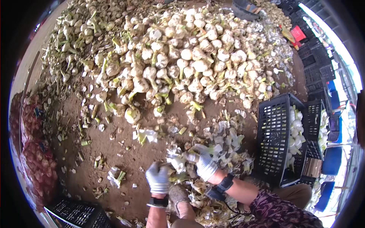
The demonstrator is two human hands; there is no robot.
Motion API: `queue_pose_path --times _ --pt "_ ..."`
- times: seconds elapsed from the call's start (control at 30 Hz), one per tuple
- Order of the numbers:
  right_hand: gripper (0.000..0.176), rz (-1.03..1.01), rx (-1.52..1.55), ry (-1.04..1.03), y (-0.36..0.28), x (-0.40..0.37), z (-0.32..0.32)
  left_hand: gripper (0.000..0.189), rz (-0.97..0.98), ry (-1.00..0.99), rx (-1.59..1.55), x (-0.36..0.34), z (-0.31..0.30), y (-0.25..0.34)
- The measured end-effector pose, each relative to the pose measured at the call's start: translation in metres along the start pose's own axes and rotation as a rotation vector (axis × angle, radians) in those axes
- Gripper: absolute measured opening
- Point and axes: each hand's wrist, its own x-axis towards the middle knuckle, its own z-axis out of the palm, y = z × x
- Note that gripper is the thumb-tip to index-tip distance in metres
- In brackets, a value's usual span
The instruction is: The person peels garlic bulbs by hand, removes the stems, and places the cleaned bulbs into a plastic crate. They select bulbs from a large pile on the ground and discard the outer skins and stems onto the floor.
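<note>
Both my hands wear striped white gloves with grey fingertips, low in the middle of the head view. My left hand (157, 178) is above the brown ground, its fingers bent and blurred, so what they hold, if anything, cannot be made out. To its right, my right hand (204, 163) reaches in with its fingers bent towards a white papery piece (176, 160); whether they grip it is unclear. Loose peeled skins (232, 142) lie around my right hand. Beyond both hands rises a big heap of garlic bulbs (190, 57) with short stems.
Black crates (272, 133) with white bulbs stand at the right. Red mesh sacks (38, 163) of bulbs lie at the left. Another black crate (76, 212) is at the bottom left, a dark tub (243, 9) at the top, and a shoe (178, 197) below my hands.
</note>
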Motion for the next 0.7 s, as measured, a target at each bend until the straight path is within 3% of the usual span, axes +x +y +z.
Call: queue_pose_path --times 0.03,0.07,0.1,0.13,0.17,0.2,0.23,0.27,0.3,0.33,0.37,0.43,0.5,0.53,0.6,0.7 --pt "0.017 0.074 0.009 -0.058 -0.003 -0.003 0.0 0.018 -0.259 -0.002 -0.235 0.008 -0.012 0.002" --pt "0.023 -0.084 -0.222 -0.095 0.001 0.0 0.001 0.022 -0.332 -0.028 -0.47 0.007 -0.016 0.007" --pt "0.029 0.041 -0.276 -0.293 -0.014 -0.001 0.004 0.029 -0.408 -0.055 -0.7 0.005 -0.021 0.017" --pt "0.03 -0.076 -0.28 -0.368 -0.017 0.005 0.006 0.042 -0.388 -0.15 -0.976 0.004 -0.016 0.005" --pt "0.03 -0.192 -0.283 -0.445 -0.019 0.013 0.009 0.051 -0.49 -0.137 -0.981 0.003 -0.013 0.006" --pt "0.032 -0.083 -0.275 -0.449 -0.04 0.02 0.004 0.049 -0.483 -0.275 -0.997 0.002 -0.015 0.007" --pt "0.038 -0.389 -0.163 -0.337 -0.03 0.048 0.0 0.048 -0.476 -0.412 -1.01 0.0 -0.017 0.006" --pt "0.043 -0.436 -0.531 -0.034 -0.044 0.064 -0.007 0.039 -0.468 -0.438 -1.028 0.001 -0.016 -0.001" --pt "0.047 -0.612 -0.65 0.204 -0.043 0.094 -0.02 0.031 -0.532 -0.351 -1.012 -0.003 -0.012 0.007" --pt "0.042 -0.683 -1.219 0.353 -0.067 0.103 -0.021 0.026 -0.507 -0.31 -1.003 -0.003 -0.006 -0.006" --pt "0.055 -0.539 -1.459 0.394 -0.087 0.112 -0.014 0.022 -0.481 -0.269 -0.993 -0.002 -0.002 -0.021" --pt "0.063 -0.637 -1.92 0.379 -0.096 0.146 -0.02 0.019 -0.455 -0.247 -0.905 -0.006 -0.008 -0.004" --pt "0.062 -0.773 -2.186 0.29 -0.101 0.164 -0.019 0.016 -0.508 -0.167 -0.686 -0.007 -0.008 0.024" --pt "0.062 -0.772 -2.182 0.282 -0.11 0.167 -0.008 0.021 -0.511 -0.176 -0.616 -0.005 -0.007 0.028" --pt "0.056 -0.415 -2.149 0.166 -0.127 0.17 0.01 0.025 -0.435 -0.185 -0.553 -0.004 -0.01 0.024" --pt "0.05 -0.38 -1.925 0.124 -0.134 0.164 0.015 0.032 -0.322 -0.186 -0.474 0.001 -0.008 0.022"
